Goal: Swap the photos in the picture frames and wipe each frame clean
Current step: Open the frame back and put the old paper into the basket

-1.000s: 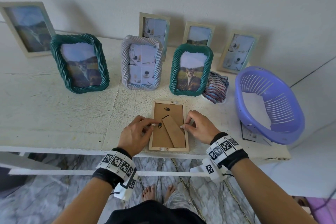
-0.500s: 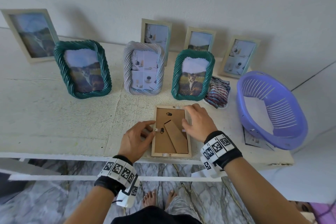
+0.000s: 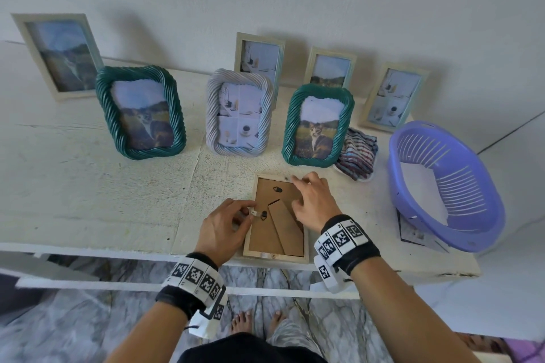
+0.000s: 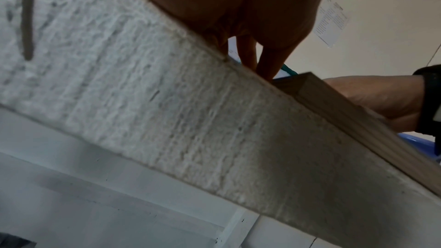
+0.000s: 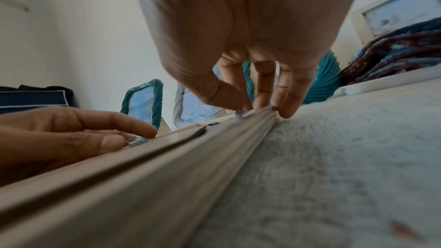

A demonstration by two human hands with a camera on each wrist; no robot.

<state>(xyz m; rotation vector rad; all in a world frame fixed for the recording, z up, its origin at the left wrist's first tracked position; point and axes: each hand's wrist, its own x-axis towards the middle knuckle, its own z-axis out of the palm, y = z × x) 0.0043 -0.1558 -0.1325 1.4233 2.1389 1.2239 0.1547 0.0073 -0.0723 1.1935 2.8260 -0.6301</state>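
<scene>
A pale wooden picture frame point(image 3: 275, 256) lies face down near the table's front edge, its brown backing board point(image 3: 265, 233) and folded stand facing up. My left hand point(image 3: 250, 210) pinches a small metal tab point(image 3: 256, 213) on the frame's left rim. My right hand point(image 3: 300, 190) is at the upper right corner. In the right wrist view its thumb and fingertips point(image 5: 285, 110) close on the frame's rim point(image 5: 167, 157) beside another tab. The left wrist view shows only my left fingers point(image 4: 264, 63) over the table's edge point(image 4: 190, 120) and the frame's side point(image 4: 358, 120).
Two green rope-edged frames point(image 3: 141, 115) point(image 3: 317, 127) and a grey one point(image 3: 239, 115) stand behind the work, with several cream frames point(image 3: 60, 56) against the wall. A striped cloth point(image 3: 358, 156) lies beside a purple basket point(image 3: 442, 186) on a sheet of paper point(image 3: 413, 233).
My right hand has moved from the middle of the frame's right rim up to its top right corner. My left hand stays on the left tab.
</scene>
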